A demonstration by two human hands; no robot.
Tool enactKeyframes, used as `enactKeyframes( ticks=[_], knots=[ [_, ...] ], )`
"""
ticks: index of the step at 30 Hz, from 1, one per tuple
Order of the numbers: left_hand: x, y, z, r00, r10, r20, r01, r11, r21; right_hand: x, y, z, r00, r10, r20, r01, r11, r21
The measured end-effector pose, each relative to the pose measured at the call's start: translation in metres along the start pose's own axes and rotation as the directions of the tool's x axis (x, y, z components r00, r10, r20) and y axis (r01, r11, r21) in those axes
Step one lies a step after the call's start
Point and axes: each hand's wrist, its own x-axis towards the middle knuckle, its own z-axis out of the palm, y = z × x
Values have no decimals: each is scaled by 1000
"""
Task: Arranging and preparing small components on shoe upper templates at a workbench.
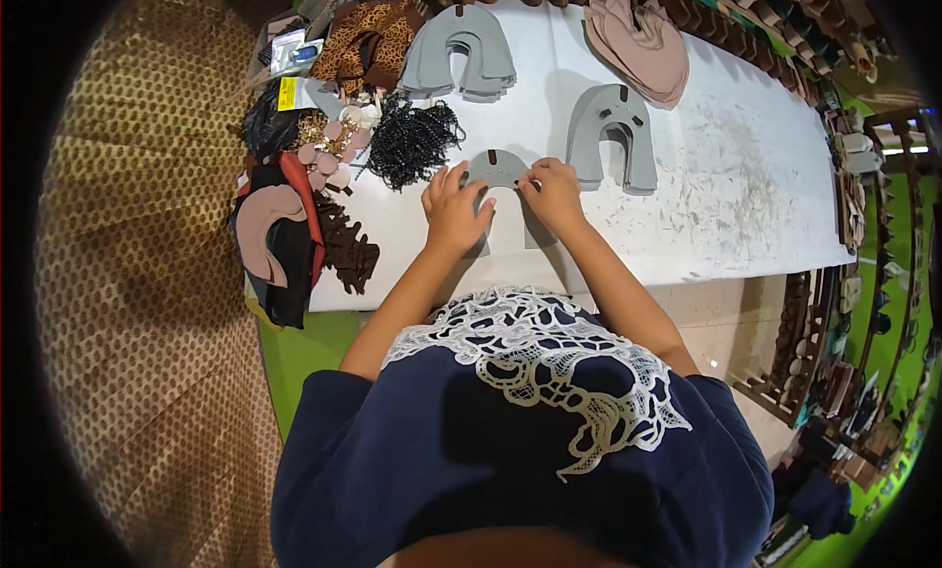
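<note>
A grey U-shaped cut piece lies flat on the white table, a small dark tab at its top. My left hand rests on its left leg, fingers spread and pressing down. My right hand covers its right leg, fingertips pinched at the piece's inner edge. Both forearms reach up from my dark blue top with white lace.
A stack of grey U-shaped pieces sits just right of my hands, another grey stack at the back. Pink pieces lie at the far edge. Black beaded trim, pink discs and dark scraps crowd the left edge.
</note>
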Motion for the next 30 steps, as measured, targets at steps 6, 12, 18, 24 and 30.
enactKeyframes(
  ticks=[6, 12, 18, 24, 30],
  knots=[
    [25, 0, 9, 999, 33, 11, -35, 978, 206, 9, 3, 13, 999, -20, -30, 19, 999, -40],
    [32, 0, 12, 996, -57, 70, 31, 942, 334, 7, -4, 16, 991, -68, -115, 57, 994, -98],
    [39, 1, 5, 996, -81, 37, 72, 976, 207, -1, -3, 14, 974, -207, -98, 181, 958, -223],
    [46, -6, 4, 999, 31, 29, -35, 989, 147, -10, -5, 4, 937, -349, -28, 320, 885, -338],
    [53, -11, 7, 996, 24, 90, -27, 999, 22, -15, -11, 2, 936, -353, -5, 324, 865, -384]
  ],
)
